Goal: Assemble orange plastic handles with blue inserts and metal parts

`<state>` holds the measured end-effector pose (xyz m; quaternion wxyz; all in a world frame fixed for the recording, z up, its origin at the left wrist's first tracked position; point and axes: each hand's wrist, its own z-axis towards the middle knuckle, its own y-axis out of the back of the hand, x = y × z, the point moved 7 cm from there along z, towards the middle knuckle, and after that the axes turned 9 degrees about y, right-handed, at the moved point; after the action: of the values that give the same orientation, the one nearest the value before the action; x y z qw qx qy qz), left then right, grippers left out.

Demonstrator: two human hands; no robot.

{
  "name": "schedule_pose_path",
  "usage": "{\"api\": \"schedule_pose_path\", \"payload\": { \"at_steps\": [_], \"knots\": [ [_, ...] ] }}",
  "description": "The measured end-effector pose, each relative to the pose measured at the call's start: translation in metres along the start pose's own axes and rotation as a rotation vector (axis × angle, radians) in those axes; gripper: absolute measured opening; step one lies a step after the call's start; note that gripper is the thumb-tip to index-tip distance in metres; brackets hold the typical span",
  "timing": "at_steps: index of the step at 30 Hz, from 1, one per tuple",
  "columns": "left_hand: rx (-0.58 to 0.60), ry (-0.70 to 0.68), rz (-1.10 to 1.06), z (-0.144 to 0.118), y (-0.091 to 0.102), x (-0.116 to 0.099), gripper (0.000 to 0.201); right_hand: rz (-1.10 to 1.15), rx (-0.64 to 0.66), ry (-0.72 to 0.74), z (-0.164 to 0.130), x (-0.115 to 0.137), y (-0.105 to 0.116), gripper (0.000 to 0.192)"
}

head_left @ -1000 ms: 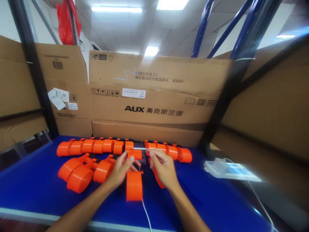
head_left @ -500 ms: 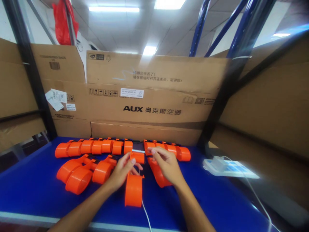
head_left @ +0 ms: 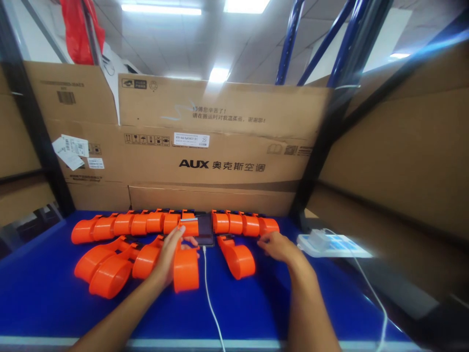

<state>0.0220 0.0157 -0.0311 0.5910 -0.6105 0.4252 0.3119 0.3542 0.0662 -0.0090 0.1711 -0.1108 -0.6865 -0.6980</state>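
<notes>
A blue table (head_left: 54, 293) carries orange plastic holders (head_left: 110, 276), a white cable (head_left: 210, 298) and, seemingly, a charger (head_left: 318, 239).

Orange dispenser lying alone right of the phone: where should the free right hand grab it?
Probably the round hoop end of the orange dispenser, nearest the right hand. Come from the right: that side is open, while its narrow neck runs back toward the phone.
</notes>
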Motion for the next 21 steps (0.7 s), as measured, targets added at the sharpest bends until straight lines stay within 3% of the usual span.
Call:
{"api": "schedule_pose_path", "payload": {
  "at_steps": [4,9,14,21],
  "knots": [
    [-0.008,0.015,0.004,-0.003,-0.001,0.001,0.048,0.019,0.056,0.064,0.001,0.009,-0.010,0.016],
    [-0.008,0.005,0.005,-0.002,-0.001,0.002,0.046,0.066,0.105,0.208,-0.003,0.038,-0.020,0.034],
    [-0.006,0.010,0.002,0.001,0.000,0.002,0.047,0.243,0.297,0.488,-0.018,0.076,-0.035,0.032],
    [-0.015,0.004,-0.016,0.003,0.001,0.004,0.048,0.272,0.445,0.614,-0.032,0.099,-0.045,0.038]
  ]
}}
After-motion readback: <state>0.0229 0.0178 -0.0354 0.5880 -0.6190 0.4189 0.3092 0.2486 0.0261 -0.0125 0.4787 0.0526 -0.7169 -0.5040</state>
